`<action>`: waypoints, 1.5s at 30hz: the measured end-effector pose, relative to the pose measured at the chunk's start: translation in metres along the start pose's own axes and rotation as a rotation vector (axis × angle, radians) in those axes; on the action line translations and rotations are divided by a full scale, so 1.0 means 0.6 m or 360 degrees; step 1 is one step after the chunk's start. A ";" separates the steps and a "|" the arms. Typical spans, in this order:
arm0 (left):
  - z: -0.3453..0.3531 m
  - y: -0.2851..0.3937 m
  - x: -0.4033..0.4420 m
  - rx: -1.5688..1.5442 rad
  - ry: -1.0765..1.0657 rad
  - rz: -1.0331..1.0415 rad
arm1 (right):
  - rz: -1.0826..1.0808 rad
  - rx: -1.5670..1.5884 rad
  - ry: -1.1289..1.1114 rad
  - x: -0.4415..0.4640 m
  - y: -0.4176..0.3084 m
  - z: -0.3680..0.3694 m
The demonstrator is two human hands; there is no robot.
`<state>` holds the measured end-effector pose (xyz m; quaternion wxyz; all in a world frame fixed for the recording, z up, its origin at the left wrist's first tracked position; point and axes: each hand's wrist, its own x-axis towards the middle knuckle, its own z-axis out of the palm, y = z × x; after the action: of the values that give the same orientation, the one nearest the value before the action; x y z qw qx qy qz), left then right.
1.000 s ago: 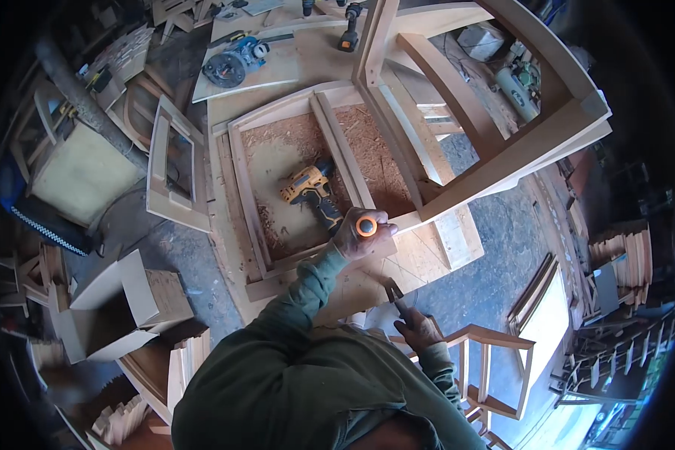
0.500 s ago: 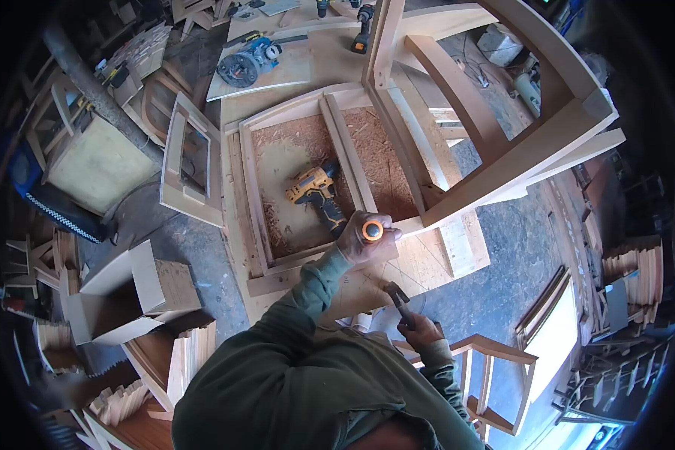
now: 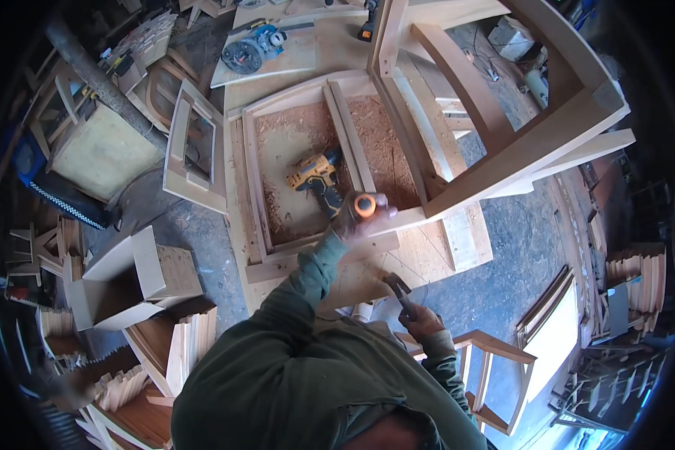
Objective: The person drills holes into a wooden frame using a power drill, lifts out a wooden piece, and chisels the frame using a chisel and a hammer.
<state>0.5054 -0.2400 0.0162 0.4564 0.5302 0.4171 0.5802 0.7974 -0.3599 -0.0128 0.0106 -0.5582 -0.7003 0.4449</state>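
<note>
Scuffed workshop floor (image 3: 521, 232) below our hands: left hand (image 3: 349, 223) clenched round orange-capped handle (image 3: 364, 206) by wooden frame (image 3: 349, 139), right hand (image 3: 426, 322) wrapped round hammer (image 3: 404, 298).

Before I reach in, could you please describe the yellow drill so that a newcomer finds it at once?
On the worktable, find the low wooden frame around the wood shavings. In its wider section, just beyond the left hand, lies the yellow-and-black drill. Unlike the darker drill farther up the table, it lies inside the frame.

Near yellow-black cordless drill (image 3: 313, 173), round orange-ended tool (image 3: 364, 206): lower end hidden by blurry bare L hand (image 3: 349, 224), can't ID.
</note>
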 end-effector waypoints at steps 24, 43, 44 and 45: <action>-0.008 0.054 0.066 -0.0575 0.0139 0.0009 | -0.0407 0.0119 0.0225 -0.014 -0.100 -0.080; 0.043 0.025 0.055 -0.0689 0.0240 0.0051 | -0.1151 -0.0045 0.0786 0.024 -0.324 -0.261; 0.041 0.017 0.057 -0.0747 0.0161 0.0077 | -0.1181 -0.0035 0.0803 0.025 -0.329 -0.262; 0.039 0.010 0.059 -0.0805 0.0081 0.0100 | -0.1210 -0.0023 0.0819 0.029 -0.335 -0.262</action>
<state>0.5272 -0.2069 0.0322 0.5457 0.3972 0.2534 0.6929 0.7165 -0.2462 0.2014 0.3428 -0.3540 -0.8331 0.2513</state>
